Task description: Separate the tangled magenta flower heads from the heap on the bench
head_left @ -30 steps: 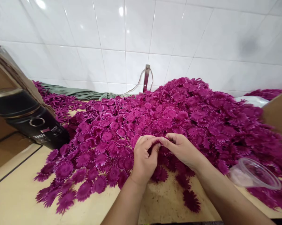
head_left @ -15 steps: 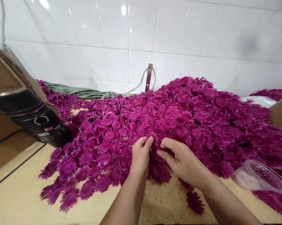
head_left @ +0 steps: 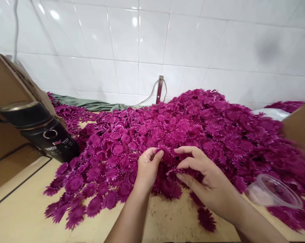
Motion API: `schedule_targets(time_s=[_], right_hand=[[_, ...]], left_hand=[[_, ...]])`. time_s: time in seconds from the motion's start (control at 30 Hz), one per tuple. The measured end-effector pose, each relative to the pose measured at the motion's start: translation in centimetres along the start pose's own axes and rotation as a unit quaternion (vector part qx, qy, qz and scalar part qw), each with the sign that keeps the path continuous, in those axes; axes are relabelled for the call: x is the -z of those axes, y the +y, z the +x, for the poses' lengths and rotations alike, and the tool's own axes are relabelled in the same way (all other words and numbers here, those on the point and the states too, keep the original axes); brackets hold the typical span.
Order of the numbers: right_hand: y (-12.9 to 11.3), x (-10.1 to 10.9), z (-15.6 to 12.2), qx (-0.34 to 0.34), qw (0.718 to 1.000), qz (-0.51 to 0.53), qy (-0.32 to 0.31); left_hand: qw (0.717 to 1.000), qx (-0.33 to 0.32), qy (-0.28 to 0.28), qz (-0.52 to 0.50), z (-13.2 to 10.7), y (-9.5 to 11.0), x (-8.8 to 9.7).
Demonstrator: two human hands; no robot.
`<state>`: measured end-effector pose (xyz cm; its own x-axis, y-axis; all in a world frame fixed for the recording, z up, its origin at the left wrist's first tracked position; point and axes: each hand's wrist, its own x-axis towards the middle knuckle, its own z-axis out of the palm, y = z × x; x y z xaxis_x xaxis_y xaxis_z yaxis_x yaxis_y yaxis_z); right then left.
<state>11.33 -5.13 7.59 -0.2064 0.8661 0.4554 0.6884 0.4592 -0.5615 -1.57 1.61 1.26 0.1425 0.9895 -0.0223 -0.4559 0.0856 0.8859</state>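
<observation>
My left hand (head_left: 147, 168) is closed, thumb against fingers, pinching a magenta artificial flower (head_left: 163, 149) at the front of a large heap of similar flowers (head_left: 182, 125). Just to its right is my right hand (head_left: 205, 179), with thumb and fingers apart. Near the right thumb tip lies the edge of another flower layer (head_left: 174, 172); whether the thumb touches it I cannot tell. Below the right hand a single dark magenta flower (head_left: 206, 219) rests on the tabletop (head_left: 167, 219).
A black vacuum bottle (head_left: 49, 135) leans beside a cardboard box (head_left: 5, 84) on the left. On the right sits a clear plastic tub (head_left: 274, 192) holding something pale. Green cloth (head_left: 89, 103) lies along the tiled wall (head_left: 152, 37), where a metal bracket (head_left: 159, 89) is fixed.
My right hand has opened its fingers and shifted slightly right and down. The left hand keeps its pinch on the flower. The whole view has tilted a little.
</observation>
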Motion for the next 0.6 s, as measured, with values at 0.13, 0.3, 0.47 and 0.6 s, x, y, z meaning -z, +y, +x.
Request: schedule_targets(time_s=[0.13,0.3,0.47,0.6], right_hand=[[0.5,-0.5,-0.3,-0.025,0.998,0.047,0.027],[1.0,-1.2,0.0,-0.112,0.980,0.161,0.044],[1.4,-0.4,-0.5,-0.151,0.969,0.163,0.107],[1.9,0.0,-0.9,-0.149,0.959,0.192,0.147]], left_hand=[[0.997,-0.007,-0.032,0.072,-0.5,0.2,-1.0],[0.995,-0.016,-0.048,0.081,-1.3,0.6,-1.8],[0.995,-0.031,-0.044,0.085,-2.0,1.2,-1.5],[0.990,-0.069,0.001,0.119,-1.6,1.6,-1.8]])
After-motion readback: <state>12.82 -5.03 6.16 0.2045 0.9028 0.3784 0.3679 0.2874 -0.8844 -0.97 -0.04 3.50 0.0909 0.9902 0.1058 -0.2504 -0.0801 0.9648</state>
